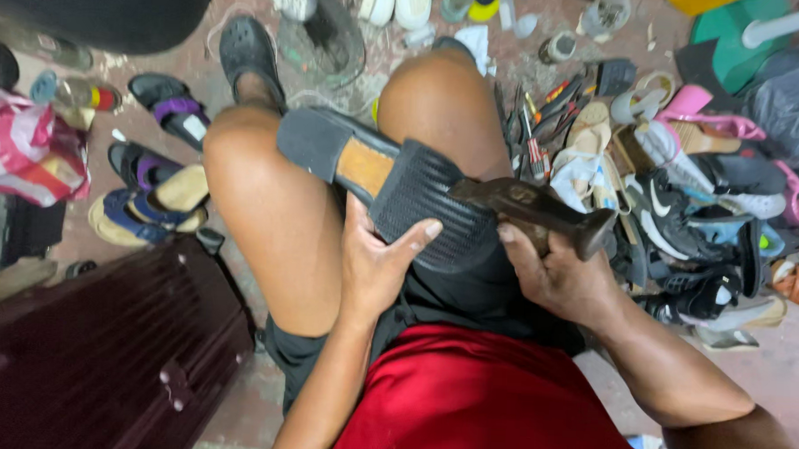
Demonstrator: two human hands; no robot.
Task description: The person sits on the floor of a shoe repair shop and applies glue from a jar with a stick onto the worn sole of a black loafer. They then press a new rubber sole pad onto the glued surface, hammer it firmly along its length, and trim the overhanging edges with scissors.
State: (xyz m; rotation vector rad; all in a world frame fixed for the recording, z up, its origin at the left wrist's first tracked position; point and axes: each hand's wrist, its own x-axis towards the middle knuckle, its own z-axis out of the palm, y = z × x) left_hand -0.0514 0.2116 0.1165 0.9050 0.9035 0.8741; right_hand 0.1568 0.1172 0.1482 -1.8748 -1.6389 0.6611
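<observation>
Head view, looking down onto bare knees and a lap. Lying across the thighs, sole up: a dark shoe (331, 151), with a tan patch at the waist and a black ribbed sole piece (426, 212) over the forepart. Left hand (376, 263) wrapped around the shoe from below, thumb laid flat on the ribbed rubber, pinning it. Right hand (553, 274) closed around a dark, worn hammer-like tool (533, 211), its long body lying against the far edge of the ribbed piece.

Judged from this: pressing or tapping the ribbed piece down onto the shoe. Calls for a firm left-hand hold, thumb kept out from under the tool, and the edges of the ribbed piece kept lined up with the shoe's outline.

Around the lap, on the concrete floor (201, 67):
- to the right, a heap of shoes (683, 208): trainers, sandals, pink and white pieces, all tumbled together;
- beyond the right knee, a scatter of hand tools (536, 123) with red and dark handles;
- to the left, loose sandals (157, 198) in blue, purple and tan;
- at the far left, a crumpled pink-and-white plastic bag (21, 149), print too small to tell;
- at lower left, a ribbed maroon suitcase (103, 347), lying flat, no label visible.
</observation>
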